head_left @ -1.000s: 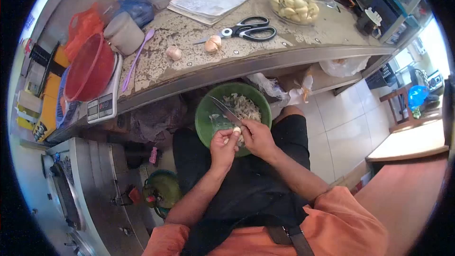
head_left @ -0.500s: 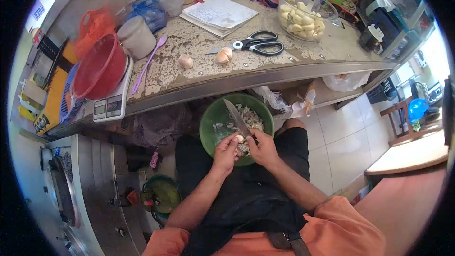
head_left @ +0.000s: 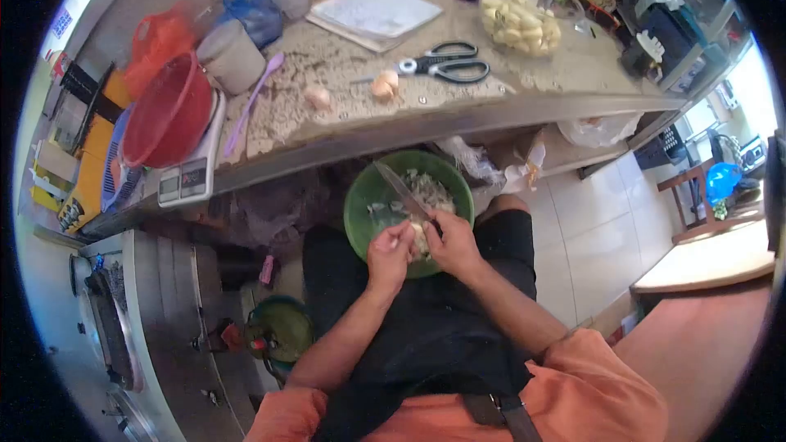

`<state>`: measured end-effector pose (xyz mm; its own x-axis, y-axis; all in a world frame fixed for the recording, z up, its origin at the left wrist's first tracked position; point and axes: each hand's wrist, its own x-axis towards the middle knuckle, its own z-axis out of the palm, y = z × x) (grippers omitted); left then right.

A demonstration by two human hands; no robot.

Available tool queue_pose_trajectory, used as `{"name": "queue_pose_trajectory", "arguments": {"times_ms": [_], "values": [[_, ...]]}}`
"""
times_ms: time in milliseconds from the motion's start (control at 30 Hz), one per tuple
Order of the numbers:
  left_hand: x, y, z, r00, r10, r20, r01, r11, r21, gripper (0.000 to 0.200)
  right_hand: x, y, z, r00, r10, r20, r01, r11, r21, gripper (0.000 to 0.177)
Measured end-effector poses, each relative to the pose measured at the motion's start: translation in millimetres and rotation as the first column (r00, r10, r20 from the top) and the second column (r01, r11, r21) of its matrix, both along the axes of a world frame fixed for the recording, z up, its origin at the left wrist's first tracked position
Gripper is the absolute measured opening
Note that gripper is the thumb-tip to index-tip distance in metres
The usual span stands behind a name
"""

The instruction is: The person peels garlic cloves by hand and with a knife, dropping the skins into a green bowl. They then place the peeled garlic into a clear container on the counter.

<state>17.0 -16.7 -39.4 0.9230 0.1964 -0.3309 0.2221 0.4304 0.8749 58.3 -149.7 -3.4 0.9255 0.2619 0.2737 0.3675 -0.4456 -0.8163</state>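
Observation:
My right hand (head_left: 455,247) is closed around the handle of a kitchen knife (head_left: 399,187), whose blade points up and to the left over a green bowl (head_left: 355,217). Between the fingers of my left hand (head_left: 388,259) is a pale garlic clove (head_left: 417,230), partly hidden and close to the knife. Both hands meet above the near side of the bowl, which rests at my lap. Whitish garlic skins (head_left: 434,190) lie inside it. On the counter ahead are a garlic bulb (head_left: 318,98) and another garlic bulb (head_left: 385,85) beside black-handled scissors (head_left: 458,65).
A clear container of peeled cloves (head_left: 521,29) stands at the counter's back right. Papers (head_left: 377,10), a purple spoon (head_left: 254,104) and a red basin (head_left: 168,115) on a scale (head_left: 187,180) are further left. Below left sits a green bucket (head_left: 282,329).
The knife tip has swung left and slightly up, and its blade now slants more. My fingers have shifted around the clove, which shows less. The view has moved slightly.

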Motion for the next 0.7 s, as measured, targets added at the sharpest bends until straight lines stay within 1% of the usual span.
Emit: {"name": "queue_pose_trajectory", "arguments": {"times_ms": [100, 133, 233, 333, 433, 533, 633, 700], "values": [[2, 2, -9, 0.998, 0.021, 0.057, -0.017, 0.998, -0.067, 0.026, -1, 2, -1, 0.988, -0.014, -0.153, 0.034, 0.991, 0.131, 0.023], [3, 2, -11, 0.997, 0.027, 0.072, -0.021, 0.996, -0.083, 0.028, 1, 2, -10, 0.978, 0.014, -0.208, 0.024, 0.983, 0.181, 0.023], [2, 8, -12, 0.993, 0.016, 0.114, -0.003, 0.993, -0.116, 0.029, 1, -2, -6, 0.873, 0.125, -0.471, 0.049, 0.939, 0.340, 0.022], [2, 10, -10, 0.993, 0.011, 0.121, 0.005, 0.991, -0.131, 0.029, 1, -3, -13, 0.918, 0.150, -0.368, -0.028, 0.948, 0.316, 0.021], [1, 11, -7, 0.993, 0.013, 0.121, 0.005, 0.989, -0.147, 0.029, -2, -5, 4, 0.860, 0.183, -0.476, -0.010, 0.940, 0.342, 0.020], [0, 13, -10, 0.990, -0.005, 0.142, 0.026, 0.989, -0.147, 0.028, -1, -5, 2, 0.850, 0.195, -0.489, -0.018, 0.939, 0.344, 0.021], [-1, 13, -9, 0.987, -0.029, 0.159, 0.055, 0.986, -0.158, 0.027, 1, -4, -8, 0.859, 0.186, -0.477, 0.006, 0.928, 0.372, 0.024], [-1, 12, -10, 0.981, -0.049, 0.185, 0.079, 0.984, -0.159, 0.025, 1, -2, -13, 0.908, 0.134, -0.397, 0.007, 0.943, 0.333, 0.022]]}}
